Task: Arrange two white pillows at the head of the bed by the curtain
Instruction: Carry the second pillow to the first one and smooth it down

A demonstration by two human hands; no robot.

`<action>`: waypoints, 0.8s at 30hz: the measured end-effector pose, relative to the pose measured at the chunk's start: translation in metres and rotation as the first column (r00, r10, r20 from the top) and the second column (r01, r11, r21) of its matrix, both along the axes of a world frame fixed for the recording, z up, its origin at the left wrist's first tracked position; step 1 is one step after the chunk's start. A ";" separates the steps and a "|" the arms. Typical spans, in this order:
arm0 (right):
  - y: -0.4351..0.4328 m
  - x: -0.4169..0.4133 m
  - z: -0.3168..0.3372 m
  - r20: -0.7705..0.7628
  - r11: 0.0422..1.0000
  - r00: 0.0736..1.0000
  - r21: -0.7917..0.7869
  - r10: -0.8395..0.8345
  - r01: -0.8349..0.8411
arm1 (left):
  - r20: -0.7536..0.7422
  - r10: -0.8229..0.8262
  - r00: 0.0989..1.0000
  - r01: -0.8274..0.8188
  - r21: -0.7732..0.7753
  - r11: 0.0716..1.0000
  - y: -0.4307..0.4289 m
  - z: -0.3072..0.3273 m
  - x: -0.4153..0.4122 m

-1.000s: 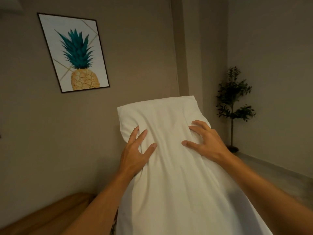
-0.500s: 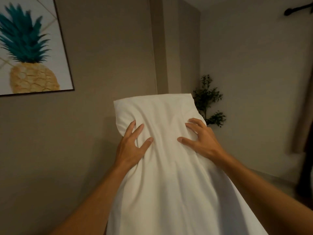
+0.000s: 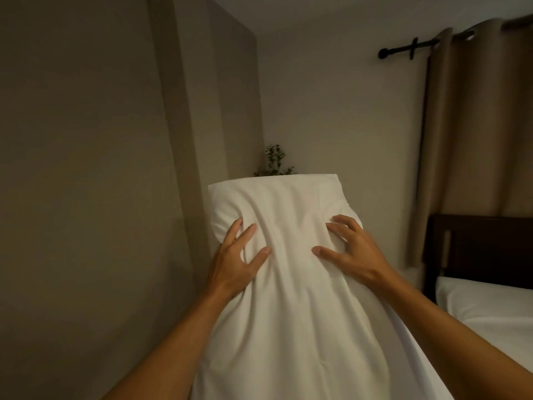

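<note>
A white pillow stands upright in front of me, held up in the air. My left hand grips its left side and my right hand grips its right side, fingers pressed into the cloth. At the far right lies the bed with a white sheet and a dark wooden headboard. Behind the headboard hangs a beige curtain. Only one pillow is in view.
A black curtain rod juts from the wall at the upper right. A small green plant peeks over the pillow's top edge in the room's corner. A plain wall with a pillar fills the left half.
My view has swung to the right: the pineapple picture has left the frame, and the curtain, headboard and bed have come in. Both hands keep the same hold on the pillow.
</note>
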State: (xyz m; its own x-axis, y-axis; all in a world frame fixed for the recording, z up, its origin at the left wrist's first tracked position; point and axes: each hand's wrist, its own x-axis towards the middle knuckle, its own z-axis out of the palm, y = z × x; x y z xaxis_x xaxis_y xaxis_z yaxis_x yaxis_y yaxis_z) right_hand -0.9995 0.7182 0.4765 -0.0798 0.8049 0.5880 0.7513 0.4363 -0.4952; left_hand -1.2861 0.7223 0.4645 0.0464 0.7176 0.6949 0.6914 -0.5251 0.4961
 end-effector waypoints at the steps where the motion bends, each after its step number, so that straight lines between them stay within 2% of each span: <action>1: 0.016 0.016 0.001 0.004 1.000 1.000 -0.003 -0.019 0.019 | 0.002 -0.015 1.000 0.015 0.000 1.000 0.022 0.000 0.017; 13: 0.149 0.179 -0.015 0.081 0.946 0.945 -0.037 -0.318 0.322 | 0.010 -0.304 0.953 0.304 -0.014 0.953 0.236 -0.022 0.194; 24: 0.258 0.278 -0.016 0.090 0.792 0.799 -0.100 -0.595 0.602 | 0.036 -0.608 0.793 0.609 -0.038 0.792 0.430 -0.030 0.338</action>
State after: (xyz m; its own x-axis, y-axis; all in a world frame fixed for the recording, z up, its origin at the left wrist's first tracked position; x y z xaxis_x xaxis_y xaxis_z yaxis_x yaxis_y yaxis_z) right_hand -0.7216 0.9766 0.4609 0.4135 0.7639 0.4954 0.8684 -0.1675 -0.4667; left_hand -0.9482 1.1527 0.4347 0.4701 0.5768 0.6681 0.2258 -0.8104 0.5407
